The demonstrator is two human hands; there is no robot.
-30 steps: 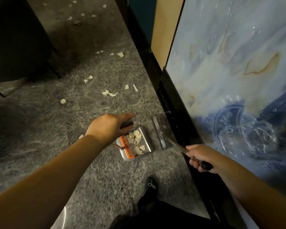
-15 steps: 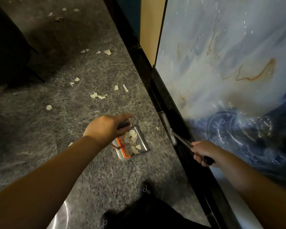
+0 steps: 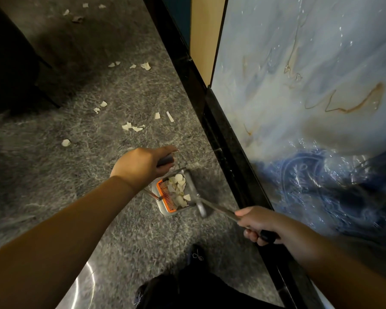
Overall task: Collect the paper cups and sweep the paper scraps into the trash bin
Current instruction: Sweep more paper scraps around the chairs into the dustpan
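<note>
My left hand (image 3: 140, 166) grips the dark handle of a grey dustpan (image 3: 165, 211) standing on the grey floor. The pan has an orange comb strip (image 3: 165, 195) and holds several pale paper scraps (image 3: 177, 186). My right hand (image 3: 259, 224) grips the black handle of a broom. Its metal shaft runs up-left to the grey broom head (image 3: 195, 192), which lies across the pan's open right edge. More loose paper scraps (image 3: 133, 127) lie scattered on the floor beyond the pan. No paper cup or trash bin shows.
A black baseboard (image 3: 214, 121) and a blue-white marbled wall panel (image 3: 310, 97) run along the right. A dark piece of furniture (image 3: 11, 63) stands at the upper left. My dark shoes (image 3: 196, 255) are at the bottom centre.
The broom head has swept left from beside the baseboard to the dustpan's mouth. My right hand moved lower and left with it. My left hand keeps the dustpan in place.
</note>
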